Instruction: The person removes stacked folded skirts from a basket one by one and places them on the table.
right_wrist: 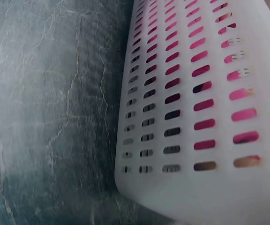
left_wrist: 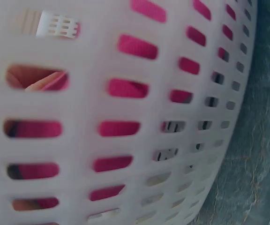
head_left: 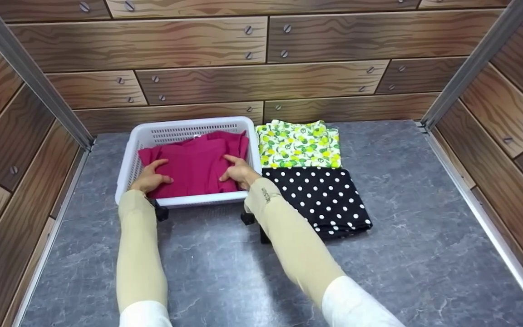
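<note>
A folded magenta garment (head_left: 193, 165) lies in the white plastic basket (head_left: 127, 156), its far edge raised in loose folds. At the garment's left side, my left hand (head_left: 149, 178) grips its edge, thumb on top and some fingers out of sight. My right hand (head_left: 239, 172) holds the right side the same way, just inside the basket's right wall. Both wrist views mostly show the slotted basket wall (left_wrist: 83, 108), with magenta cloth (right_wrist: 204, 125) through the slots. A bit of the left fingers (left_wrist: 43, 80) appears through one slot.
Right of the basket lies a folded lemon-print cloth (head_left: 298, 144). Nearer than it is a folded black cloth with white dots (head_left: 320, 195), partly covered by my right forearm. Wood-patterned panels (head_left: 198, 43) and metal posts (head_left: 475, 59) enclose the grey marbled surface (head_left: 425, 236).
</note>
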### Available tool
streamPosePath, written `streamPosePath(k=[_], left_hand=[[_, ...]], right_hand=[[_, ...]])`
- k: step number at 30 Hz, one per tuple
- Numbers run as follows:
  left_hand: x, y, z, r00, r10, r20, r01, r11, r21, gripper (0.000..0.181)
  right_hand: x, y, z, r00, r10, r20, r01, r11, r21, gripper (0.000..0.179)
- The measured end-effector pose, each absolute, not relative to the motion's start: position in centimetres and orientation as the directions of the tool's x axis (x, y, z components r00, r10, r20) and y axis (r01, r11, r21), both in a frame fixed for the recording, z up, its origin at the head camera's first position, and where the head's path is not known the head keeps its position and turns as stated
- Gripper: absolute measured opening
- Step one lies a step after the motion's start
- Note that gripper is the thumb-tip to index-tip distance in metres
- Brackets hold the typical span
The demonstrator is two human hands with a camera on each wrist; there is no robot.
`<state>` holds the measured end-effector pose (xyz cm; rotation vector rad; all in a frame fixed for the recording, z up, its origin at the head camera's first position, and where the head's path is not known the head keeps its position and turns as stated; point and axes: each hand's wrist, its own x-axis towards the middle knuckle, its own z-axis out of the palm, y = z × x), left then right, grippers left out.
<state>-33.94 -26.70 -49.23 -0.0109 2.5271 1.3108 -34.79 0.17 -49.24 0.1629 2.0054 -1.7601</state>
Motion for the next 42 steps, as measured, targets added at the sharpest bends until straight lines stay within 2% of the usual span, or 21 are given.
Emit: streamPosePath(k=[9, 25, 36, 42], left_hand=[[-33.6, -26.3, -48.1, -0.987, 0.098, -0.126, -0.06, 0.501, 0.864, 0.075], [-32.1, -25.5, -45.7, -0.999, 0.048, 0.002, 0.02, 0.382, 0.924, 0.074], [-31.5, -23.6, -43.8, -0.997, 0.019, 0.079, 0.081, 0.334, 0.939, 0.073], [-31.3, -21.7, -43.2, -0.995, -0.006, 0.104, 0.098, 0.304, 0.948, 0.072]], right_hand=[[-34.8, 0.4, -48.7, -0.923, -0.297, -0.243, 0.195, 0.183, -0.964, 0.087], [-34.4, 2.4, -46.1, -0.924, -0.347, -0.16, 0.127, 0.115, -0.985, 0.086], [-34.2, 4.7, -44.2, -0.938, -0.343, -0.052, 0.019, 0.1, -0.995, 0.084], [-33.9, 6.5, -43.2, -0.945, -0.323, -0.058, 0.037, 0.07, -0.997, 0.085]])
